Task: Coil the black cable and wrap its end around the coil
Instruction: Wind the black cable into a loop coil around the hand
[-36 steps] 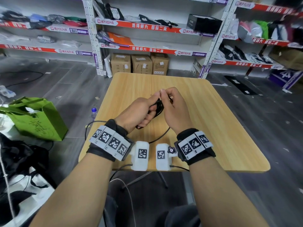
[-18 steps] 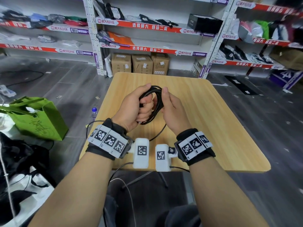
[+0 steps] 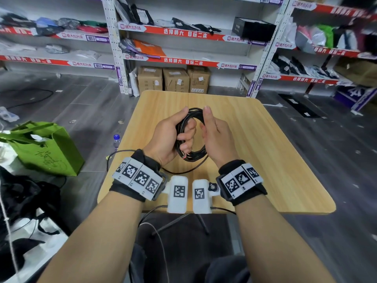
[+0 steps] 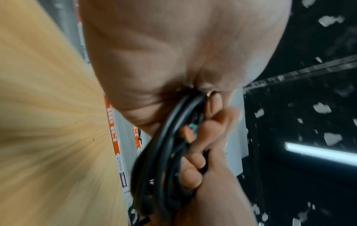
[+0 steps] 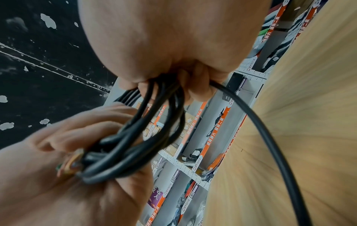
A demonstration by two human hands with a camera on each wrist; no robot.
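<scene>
Head view: black cable (image 3: 191, 137) in several loops, held upright above the wooden bench (image 3: 265, 152) | left hand (image 3: 169, 137) fingers (image 3: 188, 137) curled through the coil, grasping it | right hand (image 3: 216, 137) fingers closed on the coil's right side | loose tail (image 3: 183, 171) drooping toward the bench's near edge

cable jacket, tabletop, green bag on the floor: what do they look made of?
Black cable: looks like a smooth rubber or PVC jacket, semi-matte with a soft sheen, bending in easy loops; coloured cores show at the cut end.
Table: pale wood-grain top, satin; probably laminate or veneer, can't tell which.
Green bag: matte, soft creases, likely non-woven fabric.
</scene>
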